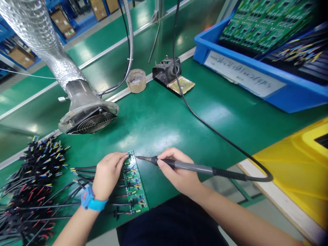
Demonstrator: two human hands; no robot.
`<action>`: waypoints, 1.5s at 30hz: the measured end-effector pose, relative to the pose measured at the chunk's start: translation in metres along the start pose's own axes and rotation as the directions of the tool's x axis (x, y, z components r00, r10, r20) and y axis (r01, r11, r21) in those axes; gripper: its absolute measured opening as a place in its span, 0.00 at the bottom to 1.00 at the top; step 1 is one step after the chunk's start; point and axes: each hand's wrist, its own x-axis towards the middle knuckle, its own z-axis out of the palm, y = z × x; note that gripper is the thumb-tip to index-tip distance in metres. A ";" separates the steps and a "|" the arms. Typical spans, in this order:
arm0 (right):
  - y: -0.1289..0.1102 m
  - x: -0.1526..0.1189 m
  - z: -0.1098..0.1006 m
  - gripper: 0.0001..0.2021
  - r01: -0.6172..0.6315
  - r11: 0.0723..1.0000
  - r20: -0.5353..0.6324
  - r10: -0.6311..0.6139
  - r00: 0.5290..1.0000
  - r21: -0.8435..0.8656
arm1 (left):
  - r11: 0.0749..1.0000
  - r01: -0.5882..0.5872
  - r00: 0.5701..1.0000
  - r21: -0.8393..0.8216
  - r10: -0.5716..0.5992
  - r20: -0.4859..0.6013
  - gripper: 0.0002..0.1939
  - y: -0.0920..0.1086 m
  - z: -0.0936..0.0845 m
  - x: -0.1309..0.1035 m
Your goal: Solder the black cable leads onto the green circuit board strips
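A green circuit board (140,191) lies on the green bench near its front edge, with several black cables running off its left side. My left hand (109,172), with a blue watch on the wrist, is closed at the board's upper left corner; its thumb and fingertips pinch something small and dark there. Wrapped round the grip of a soldering iron (189,166) is my right hand (180,171), to the right of the board. The iron's tip points left, close to the board's top right edge; whether it touches cannot be made out.
A fume extractor nozzle (88,116) hangs at the left above bundled cables (38,164). Behind are a round tub (136,81) and an iron stand (167,71). A blue bin (287,97) of boards and wires stands back right, a yellow bin (302,164) at the right.
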 end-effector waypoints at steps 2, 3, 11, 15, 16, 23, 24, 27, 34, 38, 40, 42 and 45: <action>0.000 0.000 0.000 0.02 -0.030 0.999 0.011 0.030 0.999 -0.022 | 0.998 0.051 0.999 -0.036 -0.050 0.020 0.08 -0.001 0.002 0.001; 0.000 0.000 0.000 0.02 -0.043 0.998 0.017 0.044 0.999 -0.034 | 0.996 0.073 0.996 -0.060 -0.070 0.051 0.08 -0.001 0.002 0.003; 0.000 0.003 0.001 0.02 -0.058 0.992 0.053 0.064 0.997 -0.110 | 0.983 0.142 0.967 -0.114 -0.114 0.229 0.09 0.003 0.001 0.015; -0.002 0.004 0.001 0.02 -0.050 0.992 0.065 0.058 0.996 -0.119 | 0.983 0.150 0.962 -0.105 -0.121 0.246 0.10 0.003 0.002 0.015; -0.003 0.004 0.001 0.02 -0.048 0.992 0.066 0.056 0.996 -0.120 | 0.984 0.148 0.962 -0.103 -0.119 0.245 0.10 0.003 0.002 0.015; -0.001 0.003 0.003 0.01 -0.046 0.992 0.068 0.054 0.996 -0.117 | 0.985 0.148 0.959 -0.091 -0.120 0.255 0.09 0.005 0.002 0.014; -0.001 0.003 0.003 0.01 -0.045 0.992 0.067 0.053 0.996 -0.119 | 0.984 0.155 0.957 -0.093 -0.127 0.259 0.09 0.006 0.002 0.015; 0.000 0.003 0.002 0.01 -0.049 0.993 0.067 0.057 0.996 -0.112 | 0.980 0.176 0.952 -0.096 -0.144 0.270 0.09 0.007 0.002 0.016; 0.002 0.002 -0.001 0.03 -0.149 0.988 -0.045 0.147 0.988 -0.029 | 0.981 0.169 0.951 -0.100 -0.135 0.278 0.09 0.008 0.001 0.018; 0.001 0.002 0.000 0.02 -0.129 0.989 0.014 0.131 0.991 -0.076 | 0.982 0.158 0.952 -0.104 -0.124 0.279 0.09 0.007 0.000 0.019; 0.000 0.003 0.000 0.02 -0.098 0.990 0.024 0.101 0.995 -0.105 | 0.982 0.159 0.953 -0.106 -0.125 0.275 0.09 0.007 0.000 0.019; 0.000 0.003 -0.001 0.02 -0.091 0.991 0.018 0.094 0.995 -0.097 | 0.981 0.162 0.956 -0.110 -0.129 0.264 0.09 0.006 0.000 0.018; 0.001 0.003 -0.002 0.03 -0.127 0.991 -0.008 0.126 0.992 -0.037 | 0.975 0.180 0.960 -0.129 -0.146 0.239 0.08 0.005 0.000 0.017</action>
